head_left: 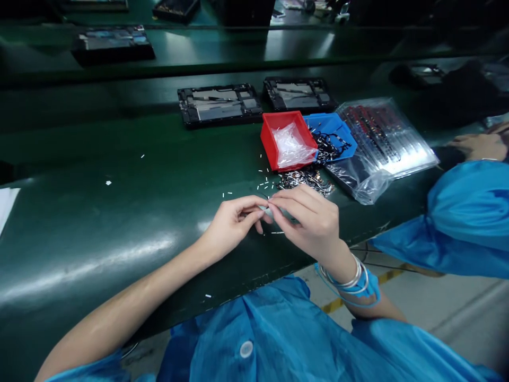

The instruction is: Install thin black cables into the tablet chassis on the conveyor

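Left hand (233, 225) and right hand (312, 225) pinch what seems a silver strip (272, 211); a tangled pile (304, 181) is left beside them.

Left hand (233, 223) and right hand (308, 223) are pinching inward, fingertips (275, 200) meeting at the grip; left forearm (135, 305) is extending down-left from it, right wrist (342, 265) angling down-right.

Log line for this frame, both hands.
left hand: pinches small silvery piece | right hand: pinches same piece | nearby: red bin, blue bin, scattered white slivers
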A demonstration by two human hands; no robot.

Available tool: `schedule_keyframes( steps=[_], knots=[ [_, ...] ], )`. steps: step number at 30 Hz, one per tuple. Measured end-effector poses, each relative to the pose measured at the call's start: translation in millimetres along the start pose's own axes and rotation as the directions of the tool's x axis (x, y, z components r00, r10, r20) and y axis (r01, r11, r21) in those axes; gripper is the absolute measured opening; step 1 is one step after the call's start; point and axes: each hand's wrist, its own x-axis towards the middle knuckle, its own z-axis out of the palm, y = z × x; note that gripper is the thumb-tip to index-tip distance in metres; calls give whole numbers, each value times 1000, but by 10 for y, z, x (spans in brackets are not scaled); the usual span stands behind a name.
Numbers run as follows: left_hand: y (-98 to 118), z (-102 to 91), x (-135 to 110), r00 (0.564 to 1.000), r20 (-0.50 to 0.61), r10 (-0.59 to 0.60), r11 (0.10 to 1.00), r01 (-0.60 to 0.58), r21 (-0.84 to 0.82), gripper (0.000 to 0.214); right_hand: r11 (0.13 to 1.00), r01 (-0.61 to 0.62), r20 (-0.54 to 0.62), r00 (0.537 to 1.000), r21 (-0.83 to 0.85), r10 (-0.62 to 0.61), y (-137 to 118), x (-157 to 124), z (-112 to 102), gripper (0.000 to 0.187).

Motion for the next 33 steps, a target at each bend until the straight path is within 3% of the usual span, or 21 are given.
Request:
schedule_keyframes(
  steps=[5, 8, 11, 15, 23, 26, 30, 33],
  knots=[
    [-4, -52, 43, 986, -29, -161, 976, 155, -152, 17, 998, -10, -174, 985, -56, 0, 100, 47, 54, 14],
    [-10, -69, 63, 977, -41, -211, 957, 198, -211, 22, 995, 89, -139, 986, -46, -95, 88, 31, 127, 12],
    [-3, -61, 62, 980, -51, -195, 958, 179, -222, 21, 991, 132, -57, 990, 10, -131, 66, 1, 188, 9],
    [13, -41, 50, 989, -90, -119, 977, 101, -186, 14, 994, 85, -16, 996, 62, -85, 77, -12, 197, 8],
    [-24, -55, 56, 982, -175, -64, 997, 70, 28, 13, 997, 46, 19, 999, -62, -45, -24, 44, 239, 10],
    [-8, -80, 66, 978, -169, -125, 992, 125, -7, 13, 997, -3, -39, 999, -75, 0, 174, 101, 225, 13],
    [6, -137, 98, 971, -146, -191, 979, 177, -106, 18, 958, -205, -166, 971, -202, 173, 698, 194, 175, 19],
    [-4, -168, 119, 971, -128, -204, 973, 186, -138, 21, 934, -230, -148, 969, -275, 196, 827, 223, 169, 29]
  ],
)
